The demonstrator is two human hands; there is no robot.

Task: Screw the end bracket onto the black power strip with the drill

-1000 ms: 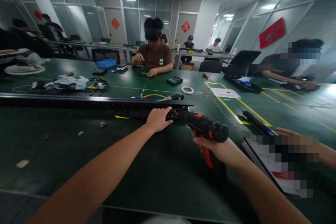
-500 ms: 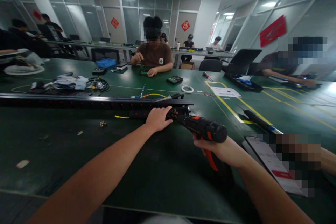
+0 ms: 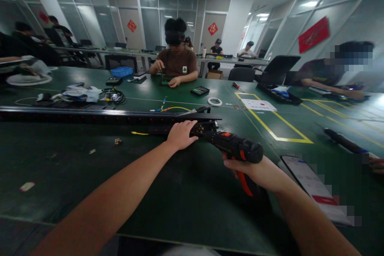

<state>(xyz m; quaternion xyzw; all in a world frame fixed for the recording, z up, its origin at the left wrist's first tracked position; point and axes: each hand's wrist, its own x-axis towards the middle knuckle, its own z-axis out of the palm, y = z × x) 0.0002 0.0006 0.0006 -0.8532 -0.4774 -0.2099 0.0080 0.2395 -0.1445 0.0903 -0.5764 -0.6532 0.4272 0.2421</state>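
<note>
Hands (image 3: 181, 135) (image 3: 255, 170) reach forward — left palm-down on black strip (image 3: 159, 129), right gripping drill (image 3: 235, 146).

Matt plastic drill (image 3: 237, 145), glossy rail (image 3: 90, 115)

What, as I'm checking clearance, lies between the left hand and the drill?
In the head view, small brass-coloured pieces lie between the left hand and drill.
</note>
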